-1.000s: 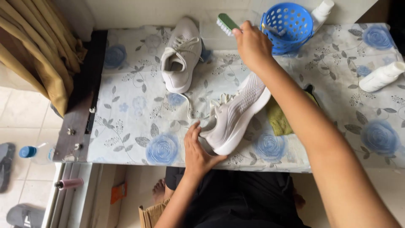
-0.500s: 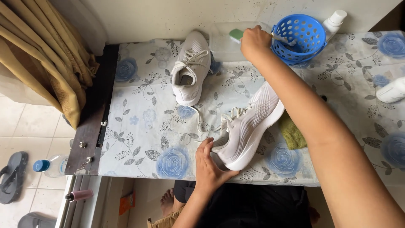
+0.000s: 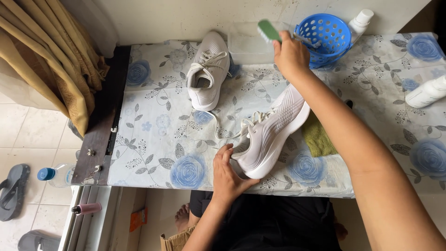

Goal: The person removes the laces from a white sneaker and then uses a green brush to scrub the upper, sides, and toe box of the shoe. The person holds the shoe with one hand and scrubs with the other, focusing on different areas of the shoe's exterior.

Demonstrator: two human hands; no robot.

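Note:
My left hand [image 3: 226, 173] grips the heel of a white sneaker [image 3: 272, 131] that lies on its side near the table's front edge. My right hand [image 3: 291, 56] reaches to the back of the table and holds a green-backed brush [image 3: 268, 30] just left of a blue plastic basket [image 3: 325, 33]. A second white sneaker [image 3: 209, 69] stands upright further back on the left. An olive-green cloth [image 3: 318, 137] lies partly under the held sneaker and my right forearm.
The table carries a cloth with blue roses [image 3: 162, 135]. A clear tub [image 3: 246, 44] sits at the back wall. White bottles stand at back right [image 3: 360, 21] and lie at the right edge [image 3: 425, 93]. A curtain [image 3: 51, 60], a water bottle [image 3: 53, 174] and sandals [image 3: 14, 190] are at left.
My right hand has closed on the brush beside the basket and lifted it. My left hand stays on the sneaker's heel. The camera has shifted slightly.

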